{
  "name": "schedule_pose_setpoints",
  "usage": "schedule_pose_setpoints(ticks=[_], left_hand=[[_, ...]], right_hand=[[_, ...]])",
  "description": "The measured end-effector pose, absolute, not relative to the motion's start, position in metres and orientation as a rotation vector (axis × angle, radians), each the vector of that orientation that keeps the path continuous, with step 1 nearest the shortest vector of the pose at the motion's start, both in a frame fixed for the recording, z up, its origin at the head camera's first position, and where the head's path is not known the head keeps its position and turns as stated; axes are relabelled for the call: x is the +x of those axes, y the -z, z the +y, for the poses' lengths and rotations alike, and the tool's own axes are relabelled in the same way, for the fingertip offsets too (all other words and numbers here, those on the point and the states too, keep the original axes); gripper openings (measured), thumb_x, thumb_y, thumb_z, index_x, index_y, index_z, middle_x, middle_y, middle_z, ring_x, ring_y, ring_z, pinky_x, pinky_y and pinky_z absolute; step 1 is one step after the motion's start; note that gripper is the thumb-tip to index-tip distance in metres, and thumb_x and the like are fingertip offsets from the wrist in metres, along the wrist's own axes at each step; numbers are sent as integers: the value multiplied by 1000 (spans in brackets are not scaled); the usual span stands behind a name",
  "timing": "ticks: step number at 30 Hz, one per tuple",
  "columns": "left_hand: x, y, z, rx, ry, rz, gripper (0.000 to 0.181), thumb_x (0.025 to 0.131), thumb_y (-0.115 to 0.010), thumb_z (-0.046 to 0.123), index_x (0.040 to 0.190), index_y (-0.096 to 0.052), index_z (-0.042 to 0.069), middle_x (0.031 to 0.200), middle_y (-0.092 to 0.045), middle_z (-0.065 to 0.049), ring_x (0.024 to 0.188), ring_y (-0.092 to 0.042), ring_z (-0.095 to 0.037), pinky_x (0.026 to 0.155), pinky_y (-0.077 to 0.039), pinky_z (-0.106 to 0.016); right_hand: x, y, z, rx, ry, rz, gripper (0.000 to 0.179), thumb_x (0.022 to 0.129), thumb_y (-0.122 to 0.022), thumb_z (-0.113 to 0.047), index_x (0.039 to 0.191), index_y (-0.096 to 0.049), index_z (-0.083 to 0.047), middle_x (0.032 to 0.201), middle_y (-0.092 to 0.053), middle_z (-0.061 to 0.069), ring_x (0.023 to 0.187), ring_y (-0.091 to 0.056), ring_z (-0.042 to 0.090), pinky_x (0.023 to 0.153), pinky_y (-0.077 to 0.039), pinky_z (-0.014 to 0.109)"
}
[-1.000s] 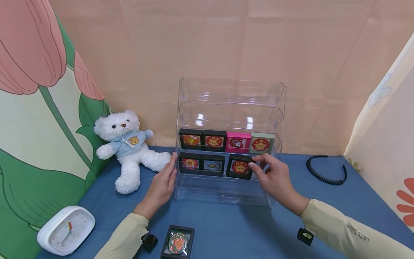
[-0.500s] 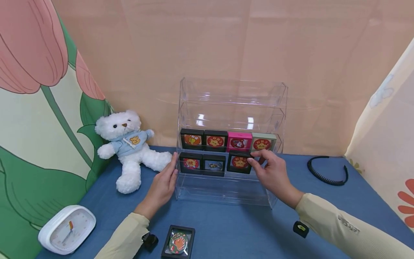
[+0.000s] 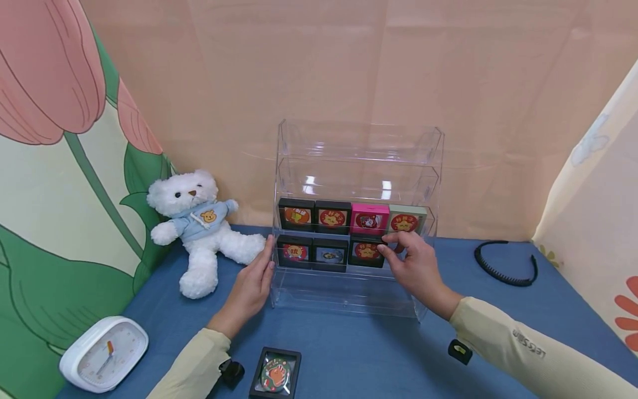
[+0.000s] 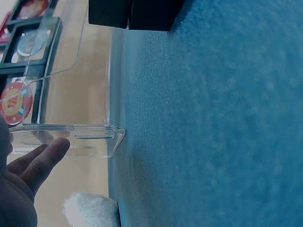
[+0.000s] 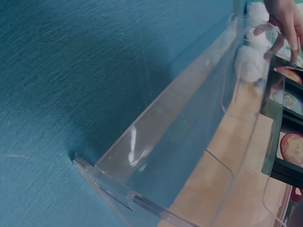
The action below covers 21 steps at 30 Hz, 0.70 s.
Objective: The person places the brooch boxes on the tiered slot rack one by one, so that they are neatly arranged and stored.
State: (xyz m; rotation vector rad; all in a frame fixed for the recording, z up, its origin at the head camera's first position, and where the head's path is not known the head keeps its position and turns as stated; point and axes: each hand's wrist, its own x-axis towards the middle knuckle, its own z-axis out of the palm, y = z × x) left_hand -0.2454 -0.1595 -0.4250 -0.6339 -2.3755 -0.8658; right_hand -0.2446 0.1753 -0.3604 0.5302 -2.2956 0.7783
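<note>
A clear acrylic tiered rack (image 3: 319,296) stands mid-table, its lower shelves lined with small square display boxes. My right hand (image 3: 416,266) pinches the right edge of a black display box (image 3: 366,252), which bears a red round badge with a star-like figure. That box sits upright in the lower filled row, beside a black box with a bluish picture (image 3: 329,255) and a black box with a red badge (image 3: 294,252). My left hand (image 3: 249,288) rests straight fingers against the rack's left side; its fingertips also show at the rack edge in the left wrist view.
Above, one row holds two black boxes, a pink box (image 3: 369,218) and a pale green box (image 3: 406,219). A white teddy bear (image 3: 199,238) sits left, a white clock (image 3: 104,354) nearer. Another black display box (image 3: 275,372) lies in front; a black coiled band (image 3: 503,271) lies right.
My right hand has moved slightly left and up with the black display box, which now stands level in the row against its neighbour. The left hand has stayed on the rack's side.
</note>
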Motion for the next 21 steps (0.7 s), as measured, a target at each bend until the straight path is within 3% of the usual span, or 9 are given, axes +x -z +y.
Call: schedule_pose_setpoints(ticks=[21], left_hand=[[-245,425,-159,-632,867,-2372,59,100,-46,8,152,-18,13,149,-32,-12,132,-36,-28,102,-35,-44]], right_hand=[[-244,366,173,479,-696,-2409,20,83,-75,-21,98,-66,-12,97,-67,5,78,-60,19,64,-52,39]])
